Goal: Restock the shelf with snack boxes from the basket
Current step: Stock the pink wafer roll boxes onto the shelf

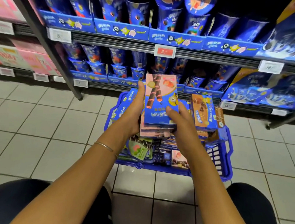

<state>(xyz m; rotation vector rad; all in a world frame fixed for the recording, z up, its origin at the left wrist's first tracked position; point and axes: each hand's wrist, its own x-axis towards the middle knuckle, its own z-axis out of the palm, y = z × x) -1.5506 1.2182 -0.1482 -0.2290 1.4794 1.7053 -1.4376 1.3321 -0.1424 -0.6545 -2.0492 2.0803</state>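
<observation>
Boxes point(160, 102) stacked between left hand point(135, 109) and right hand point(180, 123), fingers point(170, 111) curled round their edges, could slip apart and drop into the basket point(227, 149).

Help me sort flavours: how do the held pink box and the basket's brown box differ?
The pink box shows strawberry, the brown box chocolate. The pink box tops a stack gripped by left hand and right hand; the brown box stands in the basket. Both partly blue.

Basket point(157, 168) before shelf point(196, 56) at 12 o'clock.
Box stack point(160, 99) over basket: left hand point(135, 109) at 9, right hand point(182, 120) at 3.
</observation>
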